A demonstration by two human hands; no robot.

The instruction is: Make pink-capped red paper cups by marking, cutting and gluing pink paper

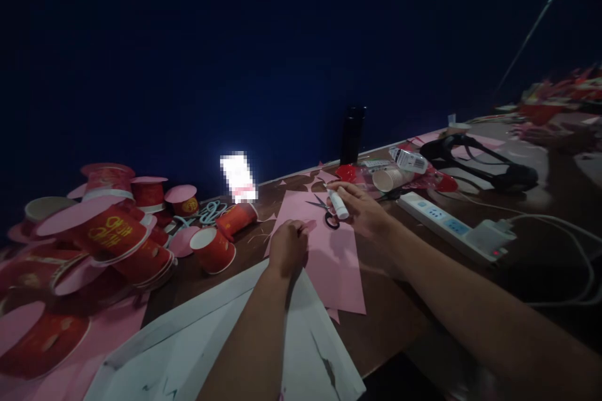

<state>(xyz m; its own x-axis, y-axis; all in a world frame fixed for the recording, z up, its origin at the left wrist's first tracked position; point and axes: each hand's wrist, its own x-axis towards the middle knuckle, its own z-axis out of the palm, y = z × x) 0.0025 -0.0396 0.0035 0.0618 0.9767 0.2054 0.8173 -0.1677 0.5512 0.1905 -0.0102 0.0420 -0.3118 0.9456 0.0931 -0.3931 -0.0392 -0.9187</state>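
Observation:
My right hand (357, 205) is closed around a small white tube (337, 204) that looks like glue, its narrow tip pointing up and left. My left hand (286, 244) is closed in a pinch, with a small piece of pink paper (308, 225) showing at its fingertips. Between and below the hands lies a sheet of pink paper (336, 282). Scissors (332, 220) with black handles rest on that sheet, partly behind the tube. Under my left forearm is a large white sheet or folder (188, 338).
Red paper cups (214, 250) with pink discs crowd the left side. A blurred bright screen (239, 177) stands behind them. To the right are a power strip (442, 225) with a plugged-in adapter, white cables, a black strap-like object (484, 166) and a dark bottle (352, 135).

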